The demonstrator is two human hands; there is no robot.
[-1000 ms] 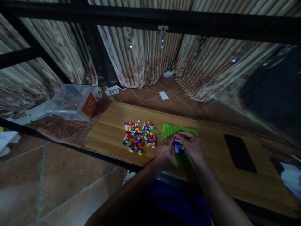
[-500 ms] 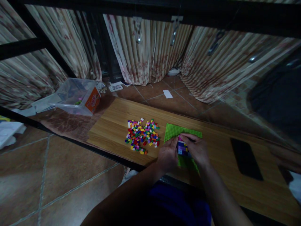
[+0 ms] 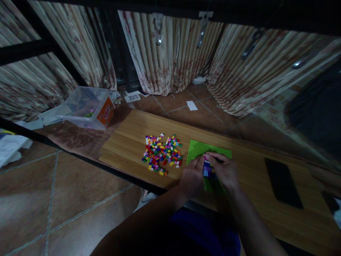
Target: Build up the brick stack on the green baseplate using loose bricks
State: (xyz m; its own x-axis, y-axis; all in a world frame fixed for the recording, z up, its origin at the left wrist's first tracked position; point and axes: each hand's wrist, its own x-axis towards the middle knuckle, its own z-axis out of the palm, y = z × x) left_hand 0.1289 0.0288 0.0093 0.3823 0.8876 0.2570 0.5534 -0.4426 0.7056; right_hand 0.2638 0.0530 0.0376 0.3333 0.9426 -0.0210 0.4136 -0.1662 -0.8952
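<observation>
A green studded baseplate (image 3: 196,146) lies on the wooden board, partly covered by my hands. On it sits a low patch of joined toy bricks (image 3: 209,170), mostly blue and purple with a little yellow. My left hand (image 3: 192,177) is closed along the left side of these bricks, its fingertips at their far end. From the right, my right hand (image 3: 226,171) reaches over with bent fingers pressed together at a small pink brick (image 3: 206,156). The fingertips of both hands nearly meet there, and the exact grip is partly hidden.
Left of the baseplate spreads a loose pile of small coloured bricks (image 3: 162,153). A clear plastic box (image 3: 87,103) with an orange label stands at the far left. A dark flat slab (image 3: 282,182) lies to the right on the wooden board (image 3: 125,142).
The whole view has shifted slightly, so things appear a little further right. Both hands stay at the same bricks, with only slight finger movement.
</observation>
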